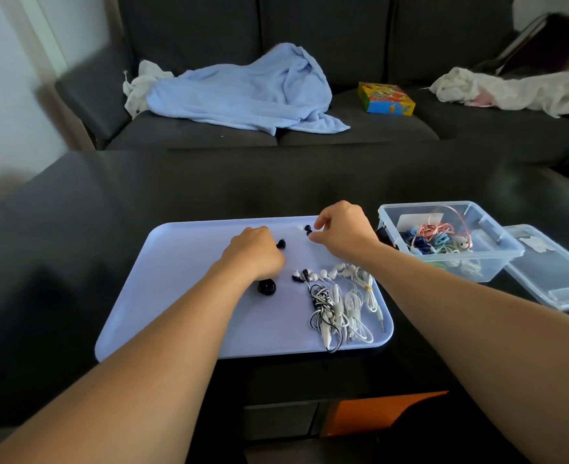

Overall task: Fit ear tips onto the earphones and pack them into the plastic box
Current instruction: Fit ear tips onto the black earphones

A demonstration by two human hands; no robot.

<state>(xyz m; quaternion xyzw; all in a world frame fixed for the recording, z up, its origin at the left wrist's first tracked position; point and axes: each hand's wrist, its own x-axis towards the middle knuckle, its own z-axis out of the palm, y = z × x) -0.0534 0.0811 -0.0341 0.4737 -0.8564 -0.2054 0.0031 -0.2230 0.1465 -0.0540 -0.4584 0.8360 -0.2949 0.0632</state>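
Note:
A lavender tray (176,296) lies on the dark table. My left hand (254,252) is curled over the tray's middle and grips a black earphone; its bud (280,243) sticks out by the fingers and its coiled cable (266,287) lies under the wrist. My right hand (343,229) is at the tray's far edge, thumb and forefinger pinching one of the small black ear tips (308,231). A white ear tip (300,227) lies just left of them. Bundled white and black-white earphones (340,296) lie on the tray's right side. The clear plastic box (497,262) stands to the right, holding coloured earphones.
The box's clear lid (551,272) lies flat right of the box. Behind the table is a dark sofa with a light blue blanket (243,92), a colourful small box (385,98) and white cloth (510,88). An orange object (377,413) shows below the table's near edge.

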